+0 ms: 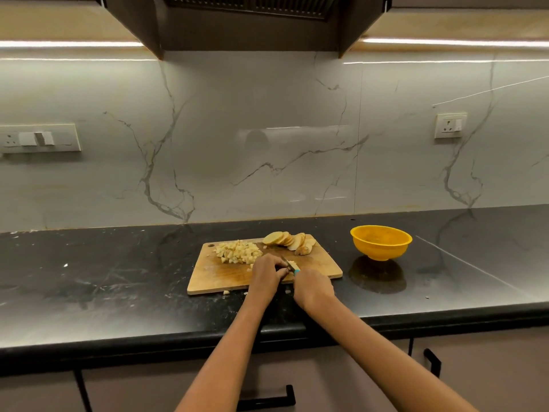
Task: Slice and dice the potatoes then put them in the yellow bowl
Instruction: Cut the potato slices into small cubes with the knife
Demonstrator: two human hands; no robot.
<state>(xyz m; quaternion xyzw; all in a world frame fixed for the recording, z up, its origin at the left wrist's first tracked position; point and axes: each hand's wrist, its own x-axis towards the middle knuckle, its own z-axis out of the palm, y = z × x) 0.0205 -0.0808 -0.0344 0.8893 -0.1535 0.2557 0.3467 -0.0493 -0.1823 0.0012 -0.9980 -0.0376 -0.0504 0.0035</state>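
On a wooden cutting board (225, 278), the left hand (265, 270) pins a potato piece (292, 264) while the right hand (313, 288) grips a knife (296, 271). Diced potato (236, 251) lies at 10 o'clock, slices (289, 240) at 12, the yellow bowl (381, 242) at 2 on the tabletop (118, 278).

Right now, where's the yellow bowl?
In the head view, the yellow bowl stands on the black counter, right of the cutting board and clear of it, near the backsplash.

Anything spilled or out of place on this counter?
Yes: a few potato bits lie on the black counter just off the cutting board at its near edge. The yellow bowl stands upright.
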